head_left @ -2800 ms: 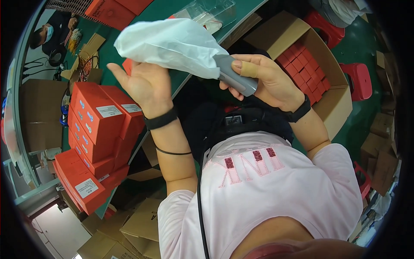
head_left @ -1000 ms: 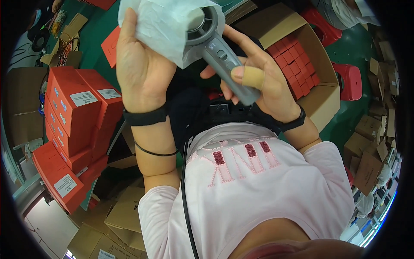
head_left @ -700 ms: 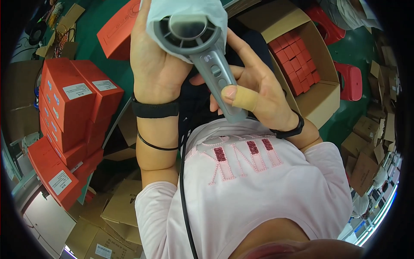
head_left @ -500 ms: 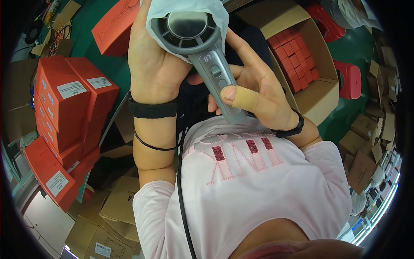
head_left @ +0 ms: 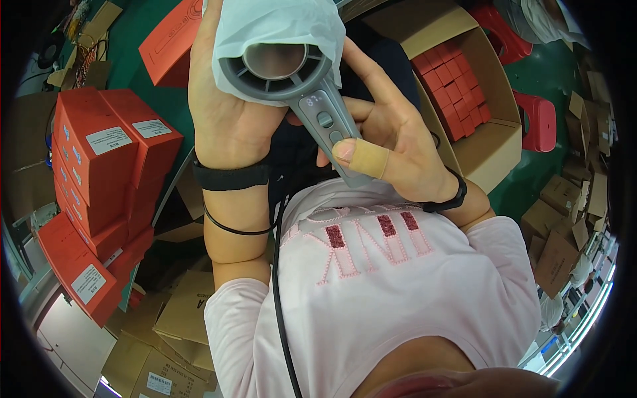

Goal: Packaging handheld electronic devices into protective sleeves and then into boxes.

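A grey handheld fan (head_left: pixel 323 119) is in front of my chest, its head up and its handle slanting down to the right. A lit display shows on the handle. A thin white bag (head_left: pixel 279 20) covers the upper part of the fan head. My left hand (head_left: pixel 229 119) supports the head and bag from the left and beneath, its fingers mostly hidden. My right hand (head_left: pixel 398 142) is closed round the handle's lower end, its bandaged thumb on the front near the lower button and the index finger stretched up beside the head.
Red boxes (head_left: pixel 99 159) with white labels are stacked at the left, and another red box (head_left: pixel 169 50) lies above them. An open carton (head_left: pixel 488 156) full of small red boxes stands at the right, beside red stools (head_left: pixel 536 123). Brown cartons (head_left: pixel 176 331) sit lower left.
The fan and both hands have shifted slightly left, and the head has tipped. The white bag now reaches further down over the fan head. My right thumb still rests on the handle.
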`<move>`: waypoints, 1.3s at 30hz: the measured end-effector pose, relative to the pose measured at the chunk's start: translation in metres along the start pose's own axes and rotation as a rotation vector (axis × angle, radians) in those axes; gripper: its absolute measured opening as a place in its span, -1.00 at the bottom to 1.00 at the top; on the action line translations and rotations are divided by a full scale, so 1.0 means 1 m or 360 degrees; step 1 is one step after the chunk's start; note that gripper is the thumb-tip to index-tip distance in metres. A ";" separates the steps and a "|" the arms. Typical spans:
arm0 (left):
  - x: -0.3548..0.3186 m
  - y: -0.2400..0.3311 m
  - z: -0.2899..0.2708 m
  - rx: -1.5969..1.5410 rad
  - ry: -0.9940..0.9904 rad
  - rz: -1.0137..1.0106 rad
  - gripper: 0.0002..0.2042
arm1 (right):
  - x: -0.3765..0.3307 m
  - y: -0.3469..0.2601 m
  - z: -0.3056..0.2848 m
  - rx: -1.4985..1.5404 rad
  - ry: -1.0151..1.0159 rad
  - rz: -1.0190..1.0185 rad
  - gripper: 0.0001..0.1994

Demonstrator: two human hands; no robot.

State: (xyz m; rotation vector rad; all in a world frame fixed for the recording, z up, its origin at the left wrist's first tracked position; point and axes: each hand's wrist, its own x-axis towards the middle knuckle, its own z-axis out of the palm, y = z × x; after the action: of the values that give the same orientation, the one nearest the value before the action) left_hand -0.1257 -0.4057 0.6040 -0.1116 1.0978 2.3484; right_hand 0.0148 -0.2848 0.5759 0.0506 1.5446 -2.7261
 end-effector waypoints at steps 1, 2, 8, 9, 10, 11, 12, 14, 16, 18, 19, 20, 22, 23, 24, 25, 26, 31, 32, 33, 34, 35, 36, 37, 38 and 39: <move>0.004 -0.002 -0.006 0.0100 -0.0085 0.0110 -0.47 | 0.001 0.000 0.000 -0.0032 -0.0011 -0.0008 -0.04; 0.009 -0.004 -0.013 0.0201 -0.0171 0.0219 -0.52 | 0.003 -0.001 0.000 -0.0032 -0.0015 -0.0012 -0.04; 0.018 -0.008 0.004 -0.0070 -0.0350 0.0204 -0.59 | 0.007 -0.011 -0.007 -0.0802 0.0420 -0.0363 0.05; 0.017 -0.016 0.008 0.0072 -0.0320 0.0407 -0.64 | 0.013 -0.010 -0.013 -0.0937 0.0532 -0.0618 0.05; 0.016 -0.027 0.014 0.0235 -0.0308 0.0524 -0.64 | 0.018 -0.007 -0.022 -0.1199 0.0713 -0.0791 0.04; 0.014 -0.036 0.017 0.0398 -0.0281 0.0653 -0.61 | 0.021 -0.010 -0.024 -0.1287 0.0808 -0.0770 0.03; 0.014 -0.045 0.022 0.0469 -0.0269 0.0824 -0.54 | 0.025 -0.013 -0.022 -0.1210 0.0794 -0.0750 0.02; 0.011 -0.060 0.031 0.0397 -0.0276 0.0861 -0.50 | 0.032 -0.021 -0.019 -0.0989 0.0728 -0.0711 -0.01; 0.009 -0.057 0.032 0.0356 -0.0383 0.0737 -0.48 | 0.030 -0.028 -0.022 -0.0817 0.0676 -0.0688 -0.04; 0.010 -0.048 0.029 0.0618 -0.0528 0.0772 -0.50 | 0.023 -0.037 -0.027 -0.0521 0.0549 -0.0550 -0.07; 0.011 -0.046 0.027 0.0620 -0.0529 0.0791 -0.50 | 0.019 -0.040 -0.030 -0.0453 0.0520 -0.0531 -0.06; 0.013 -0.045 0.024 0.0486 -0.0520 0.0751 -0.52 | 0.017 -0.042 -0.035 -0.0385 0.0491 -0.0508 -0.05; 0.013 -0.039 0.024 0.0086 -0.0513 0.0528 -0.51 | 0.012 -0.045 -0.040 -0.0336 0.0497 -0.0516 -0.09; 0.014 -0.039 0.024 0.0090 -0.0510 0.0528 -0.51 | 0.010 -0.049 -0.039 -0.0444 0.0508 -0.0491 -0.13; 0.016 -0.038 0.025 0.0026 -0.0480 0.0466 -0.50 | 0.009 -0.053 -0.038 -0.0555 0.0516 -0.0468 -0.16; 0.017 -0.038 0.025 -0.0038 -0.0450 0.0403 -0.49 | 0.008 -0.055 -0.037 -0.0553 0.0515 -0.0470 -0.16; 0.018 -0.041 0.022 -0.0035 -0.0451 0.0403 -0.49 | 0.007 -0.057 -0.036 -0.0538 0.0532 -0.0478 -0.19; 0.017 -0.065 0.008 0.0569 -0.0788 0.0405 -0.34 | 0.009 -0.066 -0.043 -0.0160 0.0586 -0.0619 -0.31; 0.016 -0.074 0.007 0.0434 -0.0848 0.0333 -0.20 | 0.010 -0.068 -0.041 -0.0042 0.0619 -0.0658 -0.35; 0.014 -0.075 0.007 0.0512 -0.0959 0.0351 -0.13 | 0.011 -0.068 -0.040 0.0072 0.0659 -0.0694 -0.39; 0.012 -0.075 0.008 0.0591 -0.1068 0.0370 -0.07 | 0.012 -0.065 -0.040 0.0035 0.0604 -0.0683 -0.45; 0.010 -0.070 0.008 0.0394 -0.1155 0.0286 -0.09 | 0.013 -0.062 -0.040 0.0036 0.0604 -0.0686 -0.45; 0.011 -0.063 0.008 0.0020 -0.1076 0.0128 -0.14 | 0.013 -0.058 -0.041 0.0089 0.0561 -0.0663 -0.45; 0.013 -0.056 0.011 -0.0351 -0.0984 -0.0031 -0.18 | 0.014 -0.055 -0.040 0.0142 0.0517 -0.0640 -0.45; 0.011 -0.050 0.017 -0.0351 -0.0844 0.0099 -0.32 | 0.014 -0.052 -0.038 0.0079 0.0539 -0.0678 -0.47; 0.011 -0.048 0.021 -0.0348 -0.0842 0.0102 -0.32 | 0.014 -0.049 -0.038 0.0083 0.0535 -0.0677 -0.47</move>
State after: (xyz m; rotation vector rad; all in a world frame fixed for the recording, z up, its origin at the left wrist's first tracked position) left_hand -0.1076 -0.3607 0.5823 0.4475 0.5945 2.3471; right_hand 0.0006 -0.2266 0.5982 0.2150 1.7350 -3.2268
